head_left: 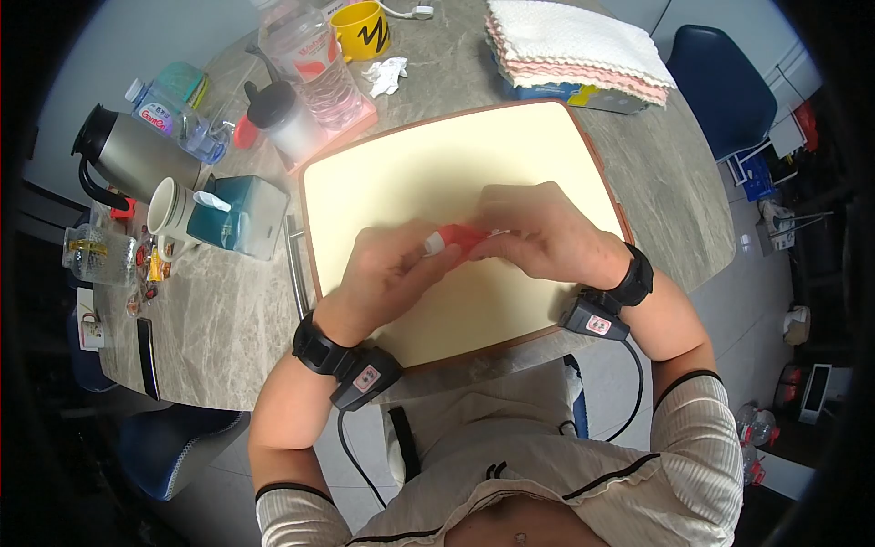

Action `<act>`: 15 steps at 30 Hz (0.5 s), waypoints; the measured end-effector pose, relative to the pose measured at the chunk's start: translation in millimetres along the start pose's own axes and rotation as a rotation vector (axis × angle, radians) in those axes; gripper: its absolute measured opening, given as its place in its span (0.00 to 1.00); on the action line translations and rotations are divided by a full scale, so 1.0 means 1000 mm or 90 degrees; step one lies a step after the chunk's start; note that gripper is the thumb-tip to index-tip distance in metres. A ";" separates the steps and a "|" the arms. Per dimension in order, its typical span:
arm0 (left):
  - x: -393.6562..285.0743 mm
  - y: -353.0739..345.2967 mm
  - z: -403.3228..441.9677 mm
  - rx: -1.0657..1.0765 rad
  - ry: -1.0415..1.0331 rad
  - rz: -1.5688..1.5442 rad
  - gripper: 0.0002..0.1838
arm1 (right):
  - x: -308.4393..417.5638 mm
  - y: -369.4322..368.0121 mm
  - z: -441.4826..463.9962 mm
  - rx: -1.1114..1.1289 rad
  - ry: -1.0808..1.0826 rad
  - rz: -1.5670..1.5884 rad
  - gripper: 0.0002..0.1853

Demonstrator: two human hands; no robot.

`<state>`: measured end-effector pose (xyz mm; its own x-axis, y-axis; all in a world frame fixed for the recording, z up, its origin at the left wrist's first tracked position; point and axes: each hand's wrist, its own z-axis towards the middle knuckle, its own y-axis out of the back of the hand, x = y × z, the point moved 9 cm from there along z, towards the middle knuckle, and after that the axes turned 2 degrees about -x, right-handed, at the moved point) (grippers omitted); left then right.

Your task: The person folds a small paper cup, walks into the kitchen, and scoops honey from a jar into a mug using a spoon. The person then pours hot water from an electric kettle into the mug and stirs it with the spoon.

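Note:
Over the cream board (428,319) with a brown rim, my two hands meet around a small red-and-white object (465,237). It is blurred, and fingers cover part of it, so its kind does not show. My left hand (387,273) is closed on the white end, thumb stretched along it. My right hand (547,239) pinches the red part from the other side; a small whitish bit shows by its fingers. Each wrist wears a black strap with a cabled box.
A tissue box (241,217), a white mug (171,219), a steel jug (146,150) and a large water bottle (314,68) stand to the left. Farther back are a yellow mug (362,29), crumpled tissue (387,77) and stacked cloths (583,46) on a box.

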<state>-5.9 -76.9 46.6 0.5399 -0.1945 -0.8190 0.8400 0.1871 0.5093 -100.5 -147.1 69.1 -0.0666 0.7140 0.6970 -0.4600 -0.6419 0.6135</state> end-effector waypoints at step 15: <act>-0.008 0.005 0.001 -0.060 -0.109 -0.055 0.34 | -0.013 0.008 0.001 -0.075 -0.086 0.072 0.16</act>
<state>-5.5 -75.3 55.9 0.4735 -0.3730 -0.7979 0.8795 0.2496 0.4053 -102.5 -161.7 65.5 -0.0081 0.5906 0.8069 -0.5577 -0.6724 0.4866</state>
